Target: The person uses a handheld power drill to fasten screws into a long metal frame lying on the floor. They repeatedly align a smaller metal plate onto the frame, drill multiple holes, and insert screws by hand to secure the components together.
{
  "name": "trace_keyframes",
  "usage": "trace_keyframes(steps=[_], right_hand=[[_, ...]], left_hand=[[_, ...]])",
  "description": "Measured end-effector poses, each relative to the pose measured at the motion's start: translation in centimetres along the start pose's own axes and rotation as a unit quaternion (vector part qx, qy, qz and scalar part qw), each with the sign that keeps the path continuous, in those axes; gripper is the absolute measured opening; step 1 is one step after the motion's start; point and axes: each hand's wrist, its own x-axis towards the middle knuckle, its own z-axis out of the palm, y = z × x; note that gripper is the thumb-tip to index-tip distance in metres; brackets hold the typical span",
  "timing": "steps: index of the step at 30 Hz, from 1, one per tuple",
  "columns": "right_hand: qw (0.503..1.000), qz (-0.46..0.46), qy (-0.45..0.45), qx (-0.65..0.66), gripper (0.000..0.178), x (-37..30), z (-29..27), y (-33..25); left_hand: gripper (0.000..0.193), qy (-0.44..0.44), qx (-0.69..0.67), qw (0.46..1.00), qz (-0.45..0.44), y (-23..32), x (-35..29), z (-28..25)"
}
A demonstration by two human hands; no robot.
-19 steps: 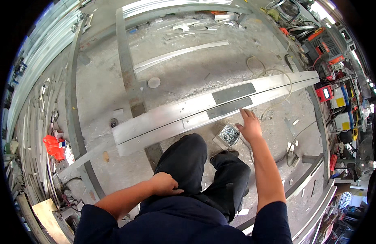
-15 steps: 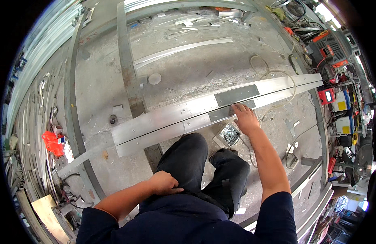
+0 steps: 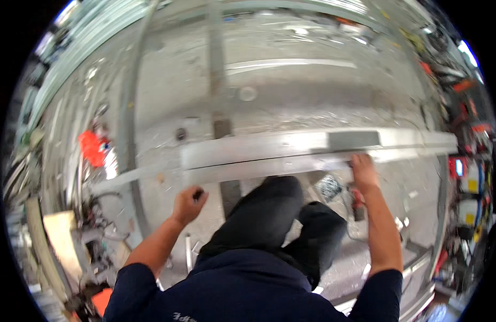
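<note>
A long silvery metal panel [image 3: 248, 149], with a dark seam along its length, lies across in front of my knees. A dark grey rectangular patch [image 3: 353, 140] covers part of its right half. My right hand [image 3: 364, 170] has its fingers curled over the panel's near edge, just below that patch. Off the panel's left end, my left hand [image 3: 190, 205] is held in the air with curled fingers. A dark spot shows inside its curl, too blurred to tell whether it is an object. Small metal fasteners [image 3: 329, 188] fill a box between the panel and my right knee.
Grey steel beams [image 3: 218, 70] cross the floor beneath the panel. A red and black object [image 3: 358, 201] lies beside my right forearm. An orange-red bag [image 3: 92, 147] and stacked metal strips are at the left. Tools and machines crowd the right edge.
My left hand has left my lap and swung out leftward, near the panel's left end. My right hand stays at the panel's near edge. The view has turned, and the picture is now blurred.
</note>
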Motion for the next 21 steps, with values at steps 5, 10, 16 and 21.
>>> trace_keyframes(steps=[5,10,16,21], right_hand=[[0.989,0.099,0.101,-0.046,0.056,-4.7,-1.5,2.8],[0.964,0.251,0.088,-0.004,0.068,-10.2,-1.9,3.6],[0.949,0.295,0.086,0.075,0.066,-16.0,-2.7,1.2],[0.93,0.331,0.114,0.111,0.062,-18.8,-3.2,-0.2]], left_hand=[[0.05,0.108,0.2,0.974,-0.012,-9.2,1.0,-9.7],[0.086,-0.023,0.378,0.925,-0.034,-12.6,2.9,-11.1],[0.065,-0.016,0.363,0.929,-0.075,-17.9,8.0,-8.9],[0.028,0.045,0.404,0.913,-0.031,-22.9,8.1,-14.6]])
